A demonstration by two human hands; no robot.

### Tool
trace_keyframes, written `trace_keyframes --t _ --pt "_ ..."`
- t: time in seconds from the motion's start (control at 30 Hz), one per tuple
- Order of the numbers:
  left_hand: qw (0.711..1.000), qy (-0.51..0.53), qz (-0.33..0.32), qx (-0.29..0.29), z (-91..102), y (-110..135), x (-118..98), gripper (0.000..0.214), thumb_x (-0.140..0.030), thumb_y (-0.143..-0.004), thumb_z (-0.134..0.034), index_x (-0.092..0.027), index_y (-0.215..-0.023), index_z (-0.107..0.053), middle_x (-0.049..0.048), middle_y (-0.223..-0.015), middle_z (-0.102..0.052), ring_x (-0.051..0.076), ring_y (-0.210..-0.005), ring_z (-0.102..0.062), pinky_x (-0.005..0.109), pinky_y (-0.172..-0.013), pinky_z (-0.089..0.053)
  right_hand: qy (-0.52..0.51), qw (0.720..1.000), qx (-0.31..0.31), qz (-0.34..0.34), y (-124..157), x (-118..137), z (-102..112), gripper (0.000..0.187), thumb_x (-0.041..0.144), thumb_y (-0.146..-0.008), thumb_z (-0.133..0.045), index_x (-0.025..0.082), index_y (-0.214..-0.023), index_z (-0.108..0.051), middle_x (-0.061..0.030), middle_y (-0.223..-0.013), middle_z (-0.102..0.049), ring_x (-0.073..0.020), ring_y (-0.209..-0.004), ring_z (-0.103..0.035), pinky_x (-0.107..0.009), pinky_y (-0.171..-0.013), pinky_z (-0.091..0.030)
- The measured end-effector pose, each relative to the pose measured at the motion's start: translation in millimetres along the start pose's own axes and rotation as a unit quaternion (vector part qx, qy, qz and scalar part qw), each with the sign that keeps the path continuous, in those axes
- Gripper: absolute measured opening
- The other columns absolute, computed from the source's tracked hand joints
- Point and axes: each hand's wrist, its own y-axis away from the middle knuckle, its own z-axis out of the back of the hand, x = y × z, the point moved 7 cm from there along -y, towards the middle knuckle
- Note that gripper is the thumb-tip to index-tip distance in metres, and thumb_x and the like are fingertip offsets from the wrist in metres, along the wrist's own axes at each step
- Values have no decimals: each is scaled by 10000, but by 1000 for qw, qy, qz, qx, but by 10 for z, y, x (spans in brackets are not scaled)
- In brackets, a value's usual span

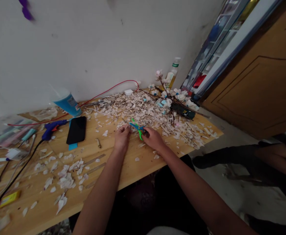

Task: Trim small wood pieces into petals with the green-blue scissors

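Note:
My right hand (153,138) is closed around the handles of a pair of blue and green scissors (138,127). Their blades point left, toward my left hand (122,136). The fingers of that hand are pinched together close to the blade tips; what they hold is too small to make out. Both hands are just above the wooden table (130,169). Behind them spreads a broad heap of pale, petal-like scraps (138,104). Branches with white and pale blue flowers (164,103) lie at the right of the heap.
A blue cup (68,103) stands at the back left, near a black phone (76,130) and a blue glue gun (52,129). Loose scraps (66,178) lie at the front left. A bottle (172,72) stands by the wall. Another person's legs (240,160) are at the right.

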Motion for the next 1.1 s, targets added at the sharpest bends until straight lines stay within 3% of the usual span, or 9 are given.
trace_keyframes --t 0.17,0.43,0.63,0.8,1.1 --pt "999 -12 22 20 -27 8 16 311 -385 -618 -875 -150 -698 -688 -5 -641 -616 90 -589 -536 209 -609 -428 -27 1000 -5 -12 0 -24 -6 301 279 -816 -618 214 -1109 -642 -69 -1046 -692 -211 -899 -643 -328 -793 -489" --pt "997 70 40 -2 -34 60 -48 340 -321 -578 -898 -154 -769 -673 -17 -702 -641 81 -618 -574 234 -681 -493 -36 999 -8 -12 8 -30 -8 252 322 -831 -621 218 -1060 -644 -62 -1006 -689 -217 -887 -642 -338 -790 -492" --pt "994 105 17 -21 16 46 -66 289 -309 -635 -867 -167 -743 -640 -26 -726 -641 83 -701 -613 227 -730 -490 41 996 43 63 44 95 -53 325 224 -786 -612 222 -1110 -591 -71 -1035 -654 -232 -945 -607 -350 -822 -473" --pt "991 134 -15 -11 -21 44 -98 308 -227 -586 -892 -171 -758 -642 -50 -716 -623 57 -664 -587 203 -709 -478 54 992 52 102 64 160 -58 357 241 -811 -596 212 -1164 -546 -93 -1077 -636 -248 -984 -589 -377 -864 -461" --pt "991 132 6 -11 -25 35 -22 231 -226 -629 -861 -176 -734 -661 -19 -739 -655 86 -723 -616 218 -750 -495 5 996 53 67 38 92 -42 325 247 -799 -614 216 -1121 -580 -66 -1045 -655 -221 -934 -613 -329 -809 -468"
